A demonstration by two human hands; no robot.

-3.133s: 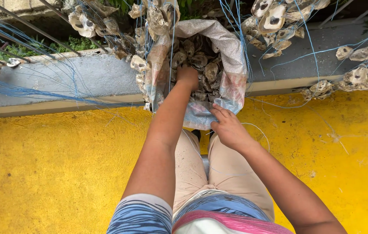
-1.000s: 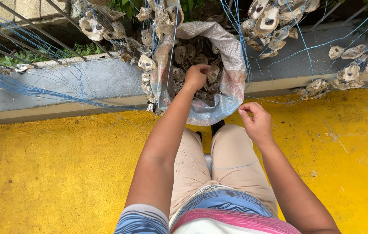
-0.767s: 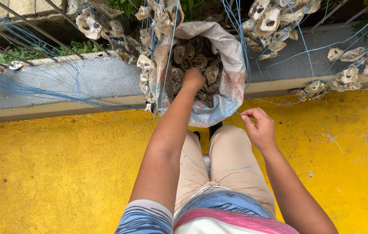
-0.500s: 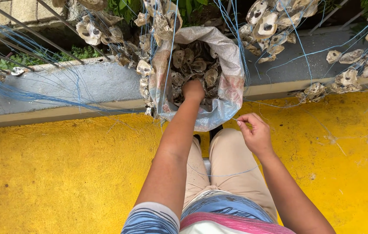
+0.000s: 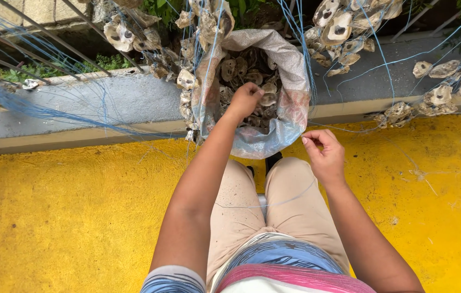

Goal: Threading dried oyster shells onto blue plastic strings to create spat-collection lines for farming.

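A woven plastic sack (image 5: 293, 70) stands open in front of my knees, filled with grey oyster shells (image 5: 238, 68). My left hand (image 5: 245, 100) reaches down into the sack with its fingers curled among the shells; what it grips is hidden. My right hand (image 5: 324, 154) hovers just right of the sack's rim, thumb and forefinger pinched on a thin pale line (image 5: 274, 204) that sags across my thighs. Strings of shells on blue cord (image 5: 342, 30) hang above and beside the sack.
A grey concrete ledge (image 5: 105, 103) runs across behind the sack, with metal rods (image 5: 51, 40) and plants beyond. More strung shells (image 5: 439, 95) lie on the ledge at right. The floor (image 5: 62, 217) is painted yellow.
My right hand rose from beside my lap toward the sack's rim, keeping its pinch. My left hand stayed inside the sack, shifting slightly among the shells.
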